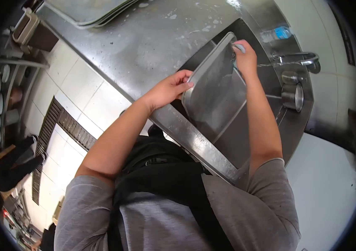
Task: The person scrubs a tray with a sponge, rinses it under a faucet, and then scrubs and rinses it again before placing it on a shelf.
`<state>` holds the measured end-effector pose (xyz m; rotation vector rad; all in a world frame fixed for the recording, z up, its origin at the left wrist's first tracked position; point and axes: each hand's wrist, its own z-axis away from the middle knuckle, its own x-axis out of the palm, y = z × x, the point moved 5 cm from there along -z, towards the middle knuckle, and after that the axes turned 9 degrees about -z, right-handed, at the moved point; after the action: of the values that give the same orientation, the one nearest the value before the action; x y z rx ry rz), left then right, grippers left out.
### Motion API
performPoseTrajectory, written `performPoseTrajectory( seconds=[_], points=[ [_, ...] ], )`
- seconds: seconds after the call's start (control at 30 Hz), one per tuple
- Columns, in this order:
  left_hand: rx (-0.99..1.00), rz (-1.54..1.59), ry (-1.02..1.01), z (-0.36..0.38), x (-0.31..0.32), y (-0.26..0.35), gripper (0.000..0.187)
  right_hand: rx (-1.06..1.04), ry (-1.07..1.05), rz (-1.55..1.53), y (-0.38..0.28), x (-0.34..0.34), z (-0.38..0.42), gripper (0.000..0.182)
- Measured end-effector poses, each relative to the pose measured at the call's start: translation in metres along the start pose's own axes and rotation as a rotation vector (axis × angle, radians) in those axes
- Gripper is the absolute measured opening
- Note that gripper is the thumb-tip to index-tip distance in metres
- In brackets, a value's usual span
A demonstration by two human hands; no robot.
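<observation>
A rectangular metal tray (214, 88) with a raised rim stands tilted in the steel sink (233, 144). My left hand (175, 87) is closed on its near left edge, thumb on the inner side. At the tray's far end, my right hand (246, 59) has its fingers pinched together against the inner face by the rim. Something small and pale grey shows between those fingers; I cannot tell what it is. A thin stream of water comes from the faucet (311, 62) toward my right hand.
A plastic bottle with a blue label (276, 34), a small glass (290, 77) and a metal pot (293, 97) stand along the sink's right side. Stacked trays (87, 11) lie on the wet steel counter (144, 42). Another person's dark-clothed legs (15, 165) show at far left, near a floor drain grate (75, 129).
</observation>
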<state>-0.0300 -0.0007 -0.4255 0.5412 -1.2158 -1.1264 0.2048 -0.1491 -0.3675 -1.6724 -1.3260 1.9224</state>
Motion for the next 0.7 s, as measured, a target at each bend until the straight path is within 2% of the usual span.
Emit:
performPoseTrajectory(
  seconds=[0.03, 0.07, 0.13, 0.17, 0.23, 0.3, 0.33, 0.4, 0.47, 0.53, 0.57, 0.6, 0.7],
  points=[
    [0.028, -0.049, -0.015, -0.005, 0.018, 0.017, 0.031, 0.298, 0.055, -0.582, 0.017, -0.013, 0.025, 0.008],
    [0.020, -0.074, -0.043, -0.009, 0.029, 0.027, 0.031, 0.299, 0.093, -0.592, 0.019, -0.024, 0.047, 0.008],
    [-0.141, -0.153, 0.062, -0.013, 0.047, 0.049, 0.023, 0.398, 0.036, -0.845, 0.001, -0.027, 0.100, 0.008],
    [-0.110, -0.180, 0.033, -0.026, 0.055, 0.049, 0.028, 0.391, 0.023, -0.823, -0.011, -0.032, 0.123, 0.008],
    [-0.121, -0.204, -0.009, -0.041, 0.072, 0.061, 0.027, 0.393, 0.031, -0.804, -0.029, -0.037, 0.158, 0.008],
    [-0.116, -0.225, -0.035, -0.057, 0.092, 0.072, 0.024, 0.011, 0.085, -0.525, -0.058, -0.047, 0.172, 0.011],
    [-0.118, -0.237, -0.052, -0.066, 0.100, 0.076, 0.024, 0.013, 0.106, -0.524, -0.062, -0.051, 0.172, 0.011],
    [-0.052, -0.403, -0.024, -0.081, 0.113, 0.085, 0.024, -0.060, 0.185, -0.272, -0.070, -0.064, 0.172, 0.016],
    [-0.072, -0.412, -0.044, -0.096, 0.125, 0.092, 0.025, -0.020, 0.194, -0.290, -0.063, -0.075, 0.164, 0.018],
    [-0.084, -0.376, -0.049, -0.107, 0.136, 0.104, 0.032, -0.071, 0.246, -0.270, -0.065, -0.088, 0.158, 0.016],
    [-0.091, -0.324, -0.096, -0.111, 0.144, 0.110, 0.049, -0.075, 0.260, -0.269, -0.065, -0.094, 0.157, 0.016],
    [-0.085, -0.337, -0.106, -0.113, 0.150, 0.117, 0.049, -0.043, 0.295, -0.307, -0.064, -0.101, 0.156, 0.019],
    [-0.090, -0.197, -0.300, -0.119, 0.171, 0.134, 0.066, -0.054, 0.369, -0.379, -0.064, -0.127, 0.151, 0.029]
  ],
)
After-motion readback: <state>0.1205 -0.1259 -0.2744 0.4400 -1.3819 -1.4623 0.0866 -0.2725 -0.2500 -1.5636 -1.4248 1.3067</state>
